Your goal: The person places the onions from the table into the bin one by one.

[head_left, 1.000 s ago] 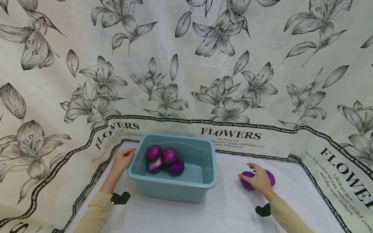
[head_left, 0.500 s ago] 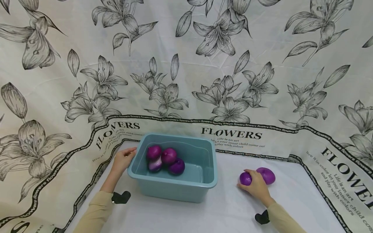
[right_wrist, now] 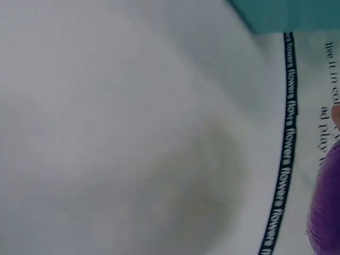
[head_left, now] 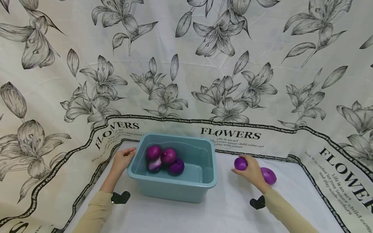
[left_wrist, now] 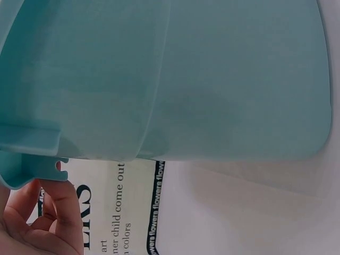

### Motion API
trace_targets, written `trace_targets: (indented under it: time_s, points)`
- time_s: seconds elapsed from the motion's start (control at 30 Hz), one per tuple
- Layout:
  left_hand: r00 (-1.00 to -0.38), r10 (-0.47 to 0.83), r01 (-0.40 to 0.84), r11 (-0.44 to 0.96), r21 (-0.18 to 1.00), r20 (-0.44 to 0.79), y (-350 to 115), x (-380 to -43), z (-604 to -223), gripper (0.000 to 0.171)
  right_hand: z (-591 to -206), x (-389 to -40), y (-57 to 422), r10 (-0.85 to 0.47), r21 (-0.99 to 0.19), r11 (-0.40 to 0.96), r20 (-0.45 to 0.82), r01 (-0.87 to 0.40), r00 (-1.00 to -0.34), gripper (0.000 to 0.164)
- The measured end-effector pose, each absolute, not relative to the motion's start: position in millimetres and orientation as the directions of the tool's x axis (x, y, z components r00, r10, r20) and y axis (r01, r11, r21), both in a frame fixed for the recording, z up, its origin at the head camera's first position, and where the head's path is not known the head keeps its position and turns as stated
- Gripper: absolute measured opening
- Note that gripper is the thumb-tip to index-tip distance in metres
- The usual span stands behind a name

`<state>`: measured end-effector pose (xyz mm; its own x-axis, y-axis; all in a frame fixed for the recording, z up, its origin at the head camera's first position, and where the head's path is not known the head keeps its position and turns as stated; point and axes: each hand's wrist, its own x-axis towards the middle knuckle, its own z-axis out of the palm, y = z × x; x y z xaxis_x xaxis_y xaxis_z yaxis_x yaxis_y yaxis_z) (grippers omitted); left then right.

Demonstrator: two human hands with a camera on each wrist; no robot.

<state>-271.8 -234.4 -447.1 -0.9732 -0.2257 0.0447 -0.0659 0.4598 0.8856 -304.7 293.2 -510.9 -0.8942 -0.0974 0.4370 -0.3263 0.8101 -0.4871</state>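
Note:
My left hand grips the left rim of a blue-green plastic tub; in the left wrist view its fingers curl beneath the rim. Inside the tub, on the left, several red onions lie in a cluster. My right hand pinches a round purple onion to the right of the tub, held up off the table. That onion also shows at the right edge of the right wrist view, beside one fingertip. Just behind the right hand, another purple onion rests on the table.
A white cloth covers the table. Behind it hangs a flower-printed curtain with lettering along its lower band. A black strap piece sits by the right cuff, and another by the left cuff.
My right hand has closed on the nearer onion and lifted it up and to the left, away from the other one. The left hand and the tub have stayed in place.

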Motion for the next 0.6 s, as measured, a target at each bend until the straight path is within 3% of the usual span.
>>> trace_targets:
  time_s: [0.6]
  points:
    - [-0.975, -0.22, -0.065, 0.458, 0.887, 0.042, -234.9, -270.2, -446.0, 0.037, -366.0, -343.7, 200.0, -0.276, -0.456, 0.722, 0.502, -0.521, -0.82, 0.073]
